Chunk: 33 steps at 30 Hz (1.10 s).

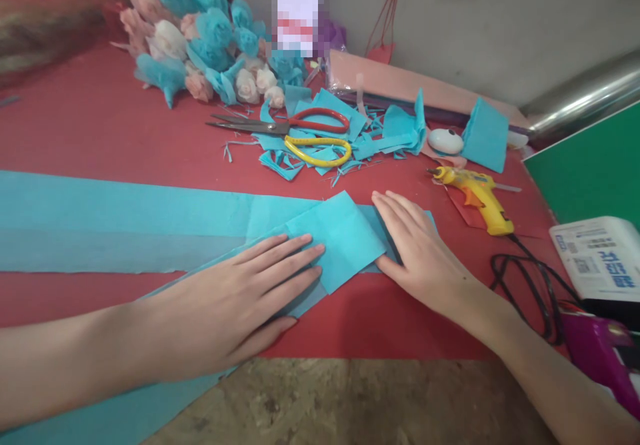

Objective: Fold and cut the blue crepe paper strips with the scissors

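A long strip of blue crepe-like paper (125, 208) lies across the red tabletop, and a second length slants over it toward the near left edge. Its end is folded into a bright blue flap (345, 238). My left hand (270, 285) rests flat on the slanting length, fingers stretched and slightly apart, fingertips at the flap's left side. At the flap's right corner is my right hand (415, 238), its fingers extended over the paper. The right thumb meets the flap's edge; whether it lies under the fold I cannot tell.
Scissors (277, 127) with red and yellow handles lie on blue paper scraps (370, 142). A yellow glue gun (475, 195) trails a black cord (530, 285) on the right. Blue, pink and white paper flowers (210, 38) are heaped behind. A white box (597, 258) stands at the right edge.
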Tool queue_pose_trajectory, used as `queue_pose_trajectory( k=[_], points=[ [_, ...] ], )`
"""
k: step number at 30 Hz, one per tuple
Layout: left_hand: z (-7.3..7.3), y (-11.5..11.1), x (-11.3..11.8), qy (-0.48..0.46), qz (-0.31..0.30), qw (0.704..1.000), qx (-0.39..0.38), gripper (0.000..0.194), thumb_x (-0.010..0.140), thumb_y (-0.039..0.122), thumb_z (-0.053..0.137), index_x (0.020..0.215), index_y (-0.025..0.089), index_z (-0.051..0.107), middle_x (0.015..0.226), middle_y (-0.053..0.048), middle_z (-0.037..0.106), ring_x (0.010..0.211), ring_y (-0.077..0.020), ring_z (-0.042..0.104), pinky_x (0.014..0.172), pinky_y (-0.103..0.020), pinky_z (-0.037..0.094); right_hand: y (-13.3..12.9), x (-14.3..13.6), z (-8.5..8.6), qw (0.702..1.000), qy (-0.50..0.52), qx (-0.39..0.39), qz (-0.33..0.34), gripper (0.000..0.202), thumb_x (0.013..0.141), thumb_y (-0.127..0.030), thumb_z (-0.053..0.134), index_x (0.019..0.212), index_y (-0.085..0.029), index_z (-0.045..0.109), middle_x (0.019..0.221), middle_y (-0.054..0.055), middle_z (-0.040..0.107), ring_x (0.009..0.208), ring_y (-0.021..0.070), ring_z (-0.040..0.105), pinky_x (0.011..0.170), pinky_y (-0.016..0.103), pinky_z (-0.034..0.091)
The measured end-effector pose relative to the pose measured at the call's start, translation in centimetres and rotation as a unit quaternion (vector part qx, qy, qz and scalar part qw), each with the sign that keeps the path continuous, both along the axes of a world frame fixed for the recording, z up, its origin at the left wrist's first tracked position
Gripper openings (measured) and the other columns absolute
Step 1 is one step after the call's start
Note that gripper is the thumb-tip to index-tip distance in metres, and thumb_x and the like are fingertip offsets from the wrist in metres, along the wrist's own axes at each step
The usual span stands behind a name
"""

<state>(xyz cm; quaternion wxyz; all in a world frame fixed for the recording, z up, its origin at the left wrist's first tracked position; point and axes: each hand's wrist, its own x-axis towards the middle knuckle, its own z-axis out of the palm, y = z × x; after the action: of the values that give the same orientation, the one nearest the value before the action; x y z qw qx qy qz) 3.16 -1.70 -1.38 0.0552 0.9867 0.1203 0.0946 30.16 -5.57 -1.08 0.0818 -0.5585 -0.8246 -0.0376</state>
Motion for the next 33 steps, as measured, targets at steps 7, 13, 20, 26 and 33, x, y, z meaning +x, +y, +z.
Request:
queue_pose_trajectory(
  k=[7, 13, 20, 26, 33],
  points=[
    [0.1, 0.0, 0.0, -0.003, 0.000, 1.000, -0.001, 0.042, 0.095, 0.035, 0.039, 0.130, 0.015, 0.049, 0.143, -0.008, 0.043, 0.133, -0.0249, 0.039, 0.110, -0.041, 0.035, -0.8, 1.5, 1.7, 0.993, 0.004, -0.068, 0.099, 0.077, 0.091, -0.054, 0.038, 0.146, -0.008, 0.012, 0.152, 0.015, 0.025, 0.142, 0.0189, 0.013, 0.115, 0.045, 0.019],
    [0.1, 0.0, 0.1, -0.007, 0.003, 1.000, -0.003, 0.042, 0.095, 0.034, 0.039, 0.130, 0.015, 0.049, 0.142, -0.008, 0.045, 0.132, -0.0243, 0.041, 0.111, -0.040, 0.034, -0.6, 1.6, 0.3, 0.985, -0.061, -0.087, 0.139, 0.075, 0.092, -0.056, 0.033, 0.146, -0.009, 0.014, 0.153, 0.013, 0.022, 0.143, 0.0194, 0.011, 0.114, 0.048, 0.016],
    [0.1, 0.0, -0.1, 0.007, 0.004, 1.000, -0.007, 0.043, 0.094, 0.035, 0.040, 0.132, 0.016, 0.047, 0.144, -0.007, 0.043, 0.134, -0.0249, 0.039, 0.112, -0.040, 0.033, -0.5, 1.9, 0.4, 0.986, -0.047, -0.097, 0.128, 0.076, 0.091, -0.057, 0.033, 0.148, -0.013, 0.008, 0.153, 0.011, 0.021, 0.142, 0.0230, 0.012, 0.112, 0.053, 0.020],
    [-0.1, 0.0, -0.2, 0.010, -0.006, 1.000, -0.012, 0.045, 0.093, 0.033, 0.044, 0.134, 0.015, 0.045, 0.145, -0.009, 0.040, 0.135, -0.0265, 0.035, 0.114, -0.042, 0.030, -0.7, 2.1, 0.0, 0.990, -0.031, -0.090, 0.102, 0.080, 0.090, -0.057, 0.034, 0.148, -0.016, -0.003, 0.153, 0.014, 0.020, 0.142, 0.0254, 0.012, 0.111, 0.055, 0.021],
    [0.0, 0.0, -0.1, 0.012, -0.008, 1.000, -0.017, 0.044, 0.093, 0.031, 0.044, 0.133, 0.013, 0.045, 0.145, -0.011, 0.040, 0.135, -0.0278, 0.035, 0.112, -0.044, 0.033, -0.2, 0.7, 0.5, 0.994, 0.002, -0.058, 0.088, 0.070, 0.095, -0.049, 0.030, 0.147, -0.009, 0.007, 0.153, 0.015, 0.017, 0.143, 0.0183, 0.005, 0.114, 0.048, 0.015]
  ],
)
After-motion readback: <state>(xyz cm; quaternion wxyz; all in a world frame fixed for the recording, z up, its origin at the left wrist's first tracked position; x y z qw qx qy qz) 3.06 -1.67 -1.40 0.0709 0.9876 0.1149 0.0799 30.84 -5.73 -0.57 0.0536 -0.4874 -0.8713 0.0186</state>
